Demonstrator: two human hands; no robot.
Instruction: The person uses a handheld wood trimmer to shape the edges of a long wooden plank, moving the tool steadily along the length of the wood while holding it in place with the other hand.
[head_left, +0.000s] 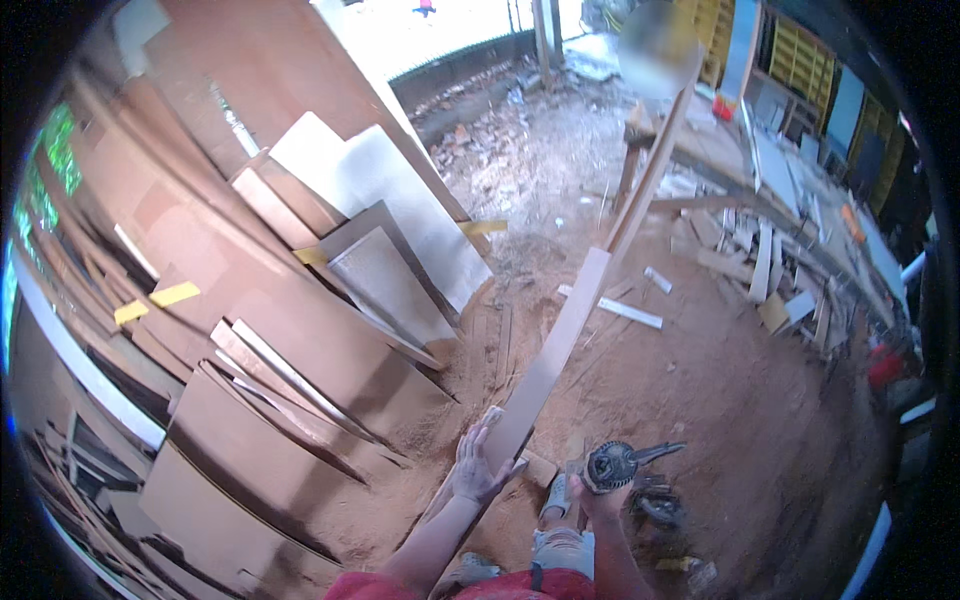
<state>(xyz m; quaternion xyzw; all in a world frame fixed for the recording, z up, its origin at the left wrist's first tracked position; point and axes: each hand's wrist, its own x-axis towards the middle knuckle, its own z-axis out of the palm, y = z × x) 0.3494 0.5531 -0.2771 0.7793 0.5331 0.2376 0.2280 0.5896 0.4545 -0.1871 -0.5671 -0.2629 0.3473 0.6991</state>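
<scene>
- The board [560, 350] is touched near its closer end by the left grip [478, 472], which is laid open on it, fingers extended.
- Its long axis is slanted forward and rightward from that grip.
- The tool [612, 467] is clasped in the right grip [603, 498], to the right of the board's closer end and apart from it.
- Beyond the board's far end, a beam [655, 172] is seen roughly in line.
</scene>
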